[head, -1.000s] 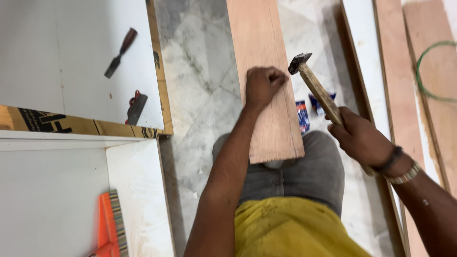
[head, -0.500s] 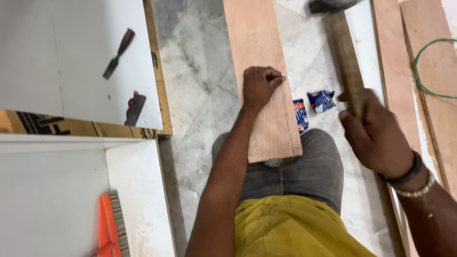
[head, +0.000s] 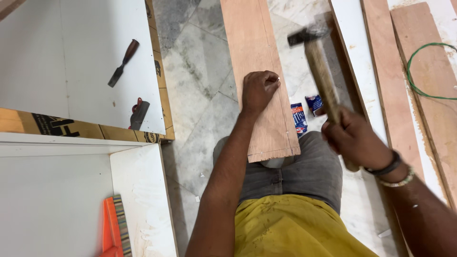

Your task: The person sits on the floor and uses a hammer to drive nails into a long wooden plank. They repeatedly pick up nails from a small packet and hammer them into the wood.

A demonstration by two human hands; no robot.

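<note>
A long brown wooden plank [head: 257, 52] lies across my lap and runs away over the marble floor. My left hand [head: 258, 90] rests on the plank near its right edge, fingertips pinched together as if on a small nail, which is too small to see clearly. My right hand [head: 356, 138] grips the wooden handle of a hammer [head: 320, 71]. The dark hammer head is raised and blurred, above and to the right of my left hand.
Two small blue packets [head: 307, 110] lie on the floor right of the plank. A white panel [head: 71, 57] at left carries a chisel [head: 124, 62] and a scraper [head: 139, 113]. Boards [head: 381, 57] and a green wire loop [head: 419, 71] lie at right. An orange tool [head: 112, 231] sits lower left.
The hammer rose high out toward the top of the view, then came back down; it is now blurred above the plank. My left hand stayed on the plank.
</note>
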